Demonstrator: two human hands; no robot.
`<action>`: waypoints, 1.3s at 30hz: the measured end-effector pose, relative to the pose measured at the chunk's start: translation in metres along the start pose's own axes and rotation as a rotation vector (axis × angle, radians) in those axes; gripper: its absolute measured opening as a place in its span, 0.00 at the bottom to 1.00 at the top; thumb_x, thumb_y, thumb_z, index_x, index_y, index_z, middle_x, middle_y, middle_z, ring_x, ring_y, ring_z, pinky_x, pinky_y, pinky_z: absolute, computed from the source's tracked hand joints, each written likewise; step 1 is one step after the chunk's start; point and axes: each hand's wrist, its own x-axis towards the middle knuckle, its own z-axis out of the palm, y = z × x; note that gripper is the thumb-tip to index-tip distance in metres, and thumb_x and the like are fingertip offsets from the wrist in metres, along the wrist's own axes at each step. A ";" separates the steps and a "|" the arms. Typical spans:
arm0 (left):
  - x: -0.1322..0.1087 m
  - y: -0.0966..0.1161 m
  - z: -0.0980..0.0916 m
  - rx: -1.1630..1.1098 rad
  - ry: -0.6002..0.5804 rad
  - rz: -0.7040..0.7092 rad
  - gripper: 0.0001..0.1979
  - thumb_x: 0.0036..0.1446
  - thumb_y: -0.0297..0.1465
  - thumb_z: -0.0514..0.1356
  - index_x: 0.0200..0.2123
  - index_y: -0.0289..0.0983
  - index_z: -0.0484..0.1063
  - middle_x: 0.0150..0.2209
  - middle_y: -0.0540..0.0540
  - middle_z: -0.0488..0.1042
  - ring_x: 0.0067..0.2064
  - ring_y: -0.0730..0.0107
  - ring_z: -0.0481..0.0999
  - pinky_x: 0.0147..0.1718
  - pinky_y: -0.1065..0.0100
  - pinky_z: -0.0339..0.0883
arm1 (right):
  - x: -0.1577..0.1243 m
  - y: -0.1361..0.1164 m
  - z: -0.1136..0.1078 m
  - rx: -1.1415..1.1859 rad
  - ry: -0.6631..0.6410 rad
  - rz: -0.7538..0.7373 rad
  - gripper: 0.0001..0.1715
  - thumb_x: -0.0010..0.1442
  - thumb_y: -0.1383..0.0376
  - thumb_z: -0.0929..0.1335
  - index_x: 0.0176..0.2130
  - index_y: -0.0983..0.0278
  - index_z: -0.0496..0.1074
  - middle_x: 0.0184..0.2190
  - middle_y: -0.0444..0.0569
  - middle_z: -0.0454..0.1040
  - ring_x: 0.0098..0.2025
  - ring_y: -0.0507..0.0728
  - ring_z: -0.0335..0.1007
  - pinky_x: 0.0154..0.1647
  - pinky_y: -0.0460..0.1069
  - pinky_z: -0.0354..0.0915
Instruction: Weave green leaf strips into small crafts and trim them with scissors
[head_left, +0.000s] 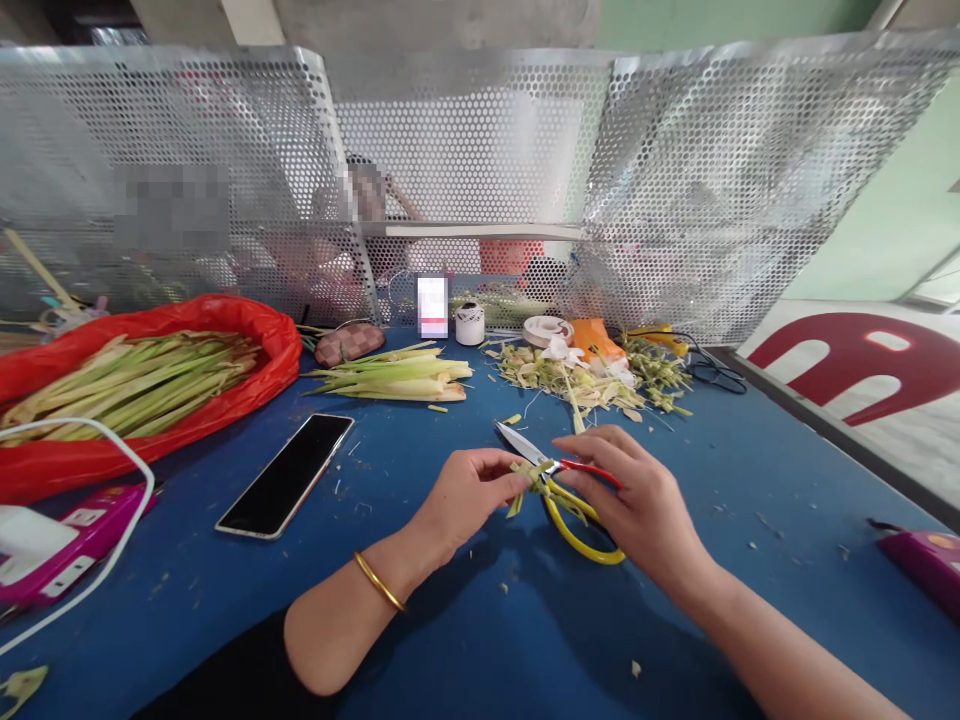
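My left hand (480, 490) pinches a small woven piece of green leaf strips (534, 475), with short strip ends sticking out of it. Close to its right side is my right hand (630, 480), its fingers bent and a gap showing between thumb and forefinger. Directly behind and below the hands are scissors (519, 442), blades toward the far left, with a yellow loop handle. A red handle shows through the gap of my right hand; whether that hand touches it is unclear. The woven piece covers the scissors' pivot.
Cut leaf stalks (397, 378) lie ahead. A red bag (277, 335) of long leaves, a phone (289, 475) and a purple power strip (90, 540) with a white cable occupy the left. Leaf scraps (536, 375), a tape roll (546, 331) and a standing lit phone (433, 306) line the back before a perforated metal screen (480, 140).
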 end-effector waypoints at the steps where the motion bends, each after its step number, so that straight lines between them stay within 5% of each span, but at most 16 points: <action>1: 0.000 0.000 0.000 0.029 -0.027 0.006 0.12 0.46 0.35 0.65 0.32 0.32 0.78 0.25 0.49 0.72 0.27 0.75 0.65 0.29 0.72 0.59 | 0.002 0.001 0.000 0.011 -0.052 -0.037 0.11 0.61 0.60 0.66 0.43 0.59 0.74 0.38 0.51 0.74 0.38 0.57 0.70 0.39 0.49 0.64; 5: 0.000 -0.003 -0.001 0.088 -0.098 0.009 0.12 0.48 0.36 0.64 0.33 0.33 0.77 0.27 0.48 0.73 0.29 0.74 0.66 0.31 0.71 0.60 | 0.004 0.005 0.007 0.009 -0.152 -0.059 0.10 0.63 0.62 0.65 0.33 0.60 0.75 0.32 0.49 0.76 0.36 0.56 0.71 0.40 0.50 0.63; 15: 0.002 -0.002 -0.002 -0.058 -0.038 -0.054 0.11 0.47 0.35 0.66 0.30 0.32 0.76 0.26 0.48 0.74 0.29 0.74 0.70 0.33 0.71 0.65 | 0.000 0.006 0.013 0.161 -0.196 0.099 0.10 0.60 0.64 0.65 0.28 0.62 0.72 0.26 0.45 0.73 0.29 0.53 0.67 0.31 0.46 0.60; 23: 0.000 0.001 -0.004 -0.141 -0.035 -0.092 0.21 0.51 0.46 0.61 0.33 0.33 0.76 0.30 0.45 0.76 0.32 0.70 0.74 0.35 0.69 0.66 | 0.001 0.008 0.016 0.190 -0.163 0.180 0.12 0.61 0.62 0.63 0.28 0.63 0.70 0.24 0.43 0.70 0.27 0.52 0.63 0.29 0.45 0.58; 28: 0.001 -0.002 -0.002 -0.076 0.026 -0.038 0.14 0.41 0.36 0.70 0.29 0.33 0.76 0.27 0.48 0.76 0.30 0.72 0.72 0.34 0.71 0.66 | 0.001 0.007 0.018 0.178 -0.165 0.174 0.11 0.62 0.61 0.63 0.30 0.62 0.71 0.26 0.44 0.72 0.29 0.53 0.65 0.31 0.46 0.60; 32: 0.002 -0.003 -0.002 -0.110 0.070 -0.068 0.14 0.42 0.37 0.69 0.30 0.33 0.76 0.26 0.48 0.76 0.29 0.73 0.72 0.33 0.71 0.66 | 0.002 0.007 0.016 0.247 -0.139 0.193 0.10 0.62 0.61 0.63 0.38 0.62 0.72 0.32 0.46 0.76 0.34 0.54 0.70 0.35 0.46 0.64; 39: 0.002 -0.001 -0.003 -0.094 0.082 -0.121 0.15 0.42 0.38 0.68 0.29 0.33 0.76 0.25 0.48 0.75 0.28 0.73 0.72 0.32 0.71 0.65 | -0.001 0.005 0.012 -0.007 -0.081 -0.139 0.07 0.61 0.63 0.66 0.38 0.62 0.73 0.31 0.49 0.76 0.34 0.56 0.69 0.41 0.51 0.62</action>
